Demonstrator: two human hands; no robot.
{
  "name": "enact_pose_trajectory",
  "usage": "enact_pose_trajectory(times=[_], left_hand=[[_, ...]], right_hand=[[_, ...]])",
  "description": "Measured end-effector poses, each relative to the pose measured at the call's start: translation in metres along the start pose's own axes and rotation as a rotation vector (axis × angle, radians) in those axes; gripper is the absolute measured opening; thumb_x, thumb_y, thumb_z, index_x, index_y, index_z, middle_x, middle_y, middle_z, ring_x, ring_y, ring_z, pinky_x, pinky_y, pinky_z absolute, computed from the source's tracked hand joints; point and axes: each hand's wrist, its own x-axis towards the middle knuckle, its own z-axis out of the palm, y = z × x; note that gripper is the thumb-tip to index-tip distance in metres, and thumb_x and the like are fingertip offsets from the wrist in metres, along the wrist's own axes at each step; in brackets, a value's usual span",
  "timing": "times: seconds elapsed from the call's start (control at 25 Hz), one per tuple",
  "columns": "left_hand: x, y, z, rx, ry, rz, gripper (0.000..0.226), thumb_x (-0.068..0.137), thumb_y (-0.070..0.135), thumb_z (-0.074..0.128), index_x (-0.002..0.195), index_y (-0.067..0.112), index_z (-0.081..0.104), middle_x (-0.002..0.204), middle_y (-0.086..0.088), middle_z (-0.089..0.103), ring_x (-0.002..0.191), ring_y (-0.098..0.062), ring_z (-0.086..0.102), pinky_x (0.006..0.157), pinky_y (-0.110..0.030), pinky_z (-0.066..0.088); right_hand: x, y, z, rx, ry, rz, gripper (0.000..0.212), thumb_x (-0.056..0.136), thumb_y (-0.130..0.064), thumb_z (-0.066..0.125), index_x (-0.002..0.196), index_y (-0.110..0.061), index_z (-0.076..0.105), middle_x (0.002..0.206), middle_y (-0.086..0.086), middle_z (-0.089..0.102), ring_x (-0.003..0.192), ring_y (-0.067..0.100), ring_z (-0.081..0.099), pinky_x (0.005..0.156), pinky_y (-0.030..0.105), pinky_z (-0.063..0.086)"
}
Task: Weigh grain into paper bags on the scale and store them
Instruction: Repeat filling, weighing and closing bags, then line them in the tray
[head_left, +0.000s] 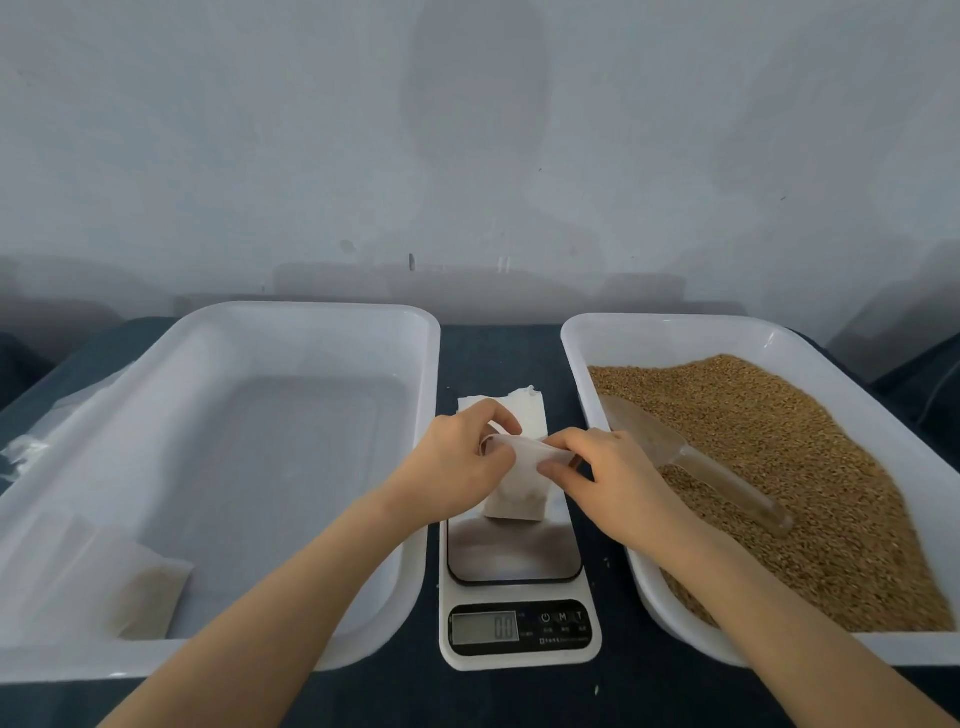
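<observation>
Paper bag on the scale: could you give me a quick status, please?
Left hand and right hand pinch paper bag mouth. Bag on scale. Scoop lying in grain, nothing blocking.

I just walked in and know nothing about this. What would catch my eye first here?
Dead centre, the left hand and right hand pinch open a small white paper bag over the scale. The right tray is heaped with golden-brown grain, a clear scoop lying on it. The left tray holds a filled bag in its near corner.
</observation>
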Motion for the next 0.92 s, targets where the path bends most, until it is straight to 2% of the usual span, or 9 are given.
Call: enact_pose_trajectory(times=[0.36,0.6,0.92], left_hand=[[-0.0010,0.0012,-0.0005,-0.027,-0.009,0.007,0.017,0.089,0.017,0.050,0.101,0.029,0.053,0.076,0.010,0.061,0.057,0.001,0.054,0.052,-0.008,0.039],[-0.0007,0.0018,-0.0001,-0.028,-0.021,0.001,0.017,0.091,0.018,0.050,0.104,0.028,0.052,0.080,0.011,0.060,0.062,-0.007,0.054,0.051,-0.007,0.039],[-0.0010,0.0017,-0.0004,-0.027,-0.024,0.006,0.016,0.092,0.019,0.050,0.104,0.029,0.051,0.082,0.012,0.061,0.064,-0.007,0.056,0.052,-0.007,0.040]], right_hand=[[0.0009,0.0000,0.0000,0.005,0.004,-0.009,0.023,0.090,-0.039,0.058,0.109,-0.027,0.063,0.089,-0.007,0.063,0.092,0.016,0.055,0.079,0.033,0.047],[0.0005,-0.0002,-0.0004,-0.003,0.011,-0.004,0.023,0.090,-0.040,0.057,0.109,-0.028,0.063,0.089,-0.009,0.063,0.093,0.014,0.053,0.080,0.031,0.046],[-0.0012,-0.0023,-0.0013,-0.002,0.012,-0.003,0.024,0.090,-0.038,0.057,0.110,-0.027,0.063,0.091,-0.008,0.063,0.094,0.014,0.053,0.082,0.031,0.046]])
